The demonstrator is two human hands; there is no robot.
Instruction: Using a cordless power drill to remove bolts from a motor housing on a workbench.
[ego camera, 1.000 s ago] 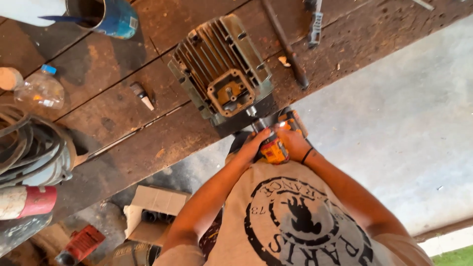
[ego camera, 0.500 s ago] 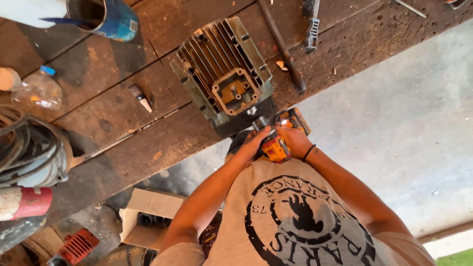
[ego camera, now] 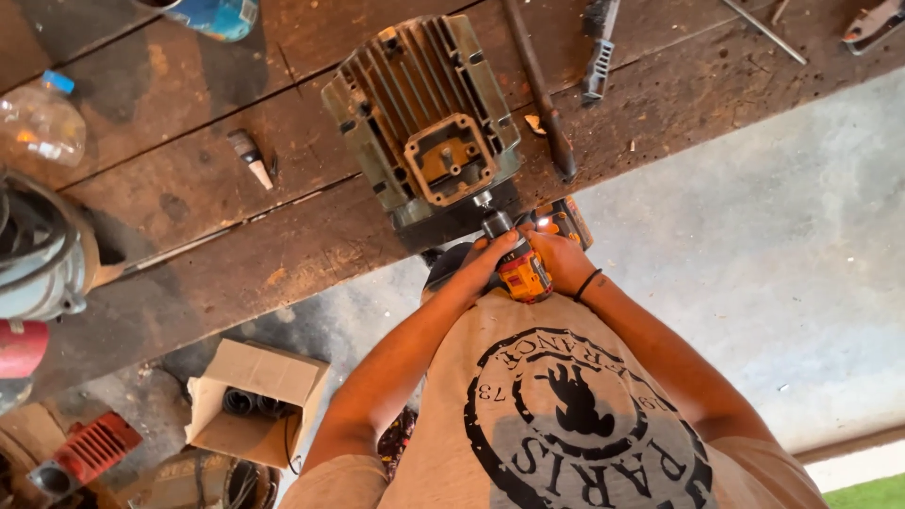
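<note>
Two hands (ego camera: 528,256) grip drill (ego camera: 517,266) | motor (ego camera: 424,118) | plank workbench (ego camera: 189,203) | concrete floor (ego camera: 754,236)

I log: clear plastic bottle (ego camera: 40,123) | long metal rod (ego camera: 539,90) | open cardboard box (ego camera: 255,401) | red finned part (ego camera: 90,451), possibly a cover.

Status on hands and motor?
Both hands gripping yellow drill. Its tip against finned motor at bench edge. Nothing blocking.

Worn wood and dull metal

A rough, stained plank workbench (ego camera: 236,203) is seen under a matt, ribbed cast-metal motor housing (ego camera: 424,113); glossy plastic is shown on the cordless drill (ego camera: 521,269).
</note>
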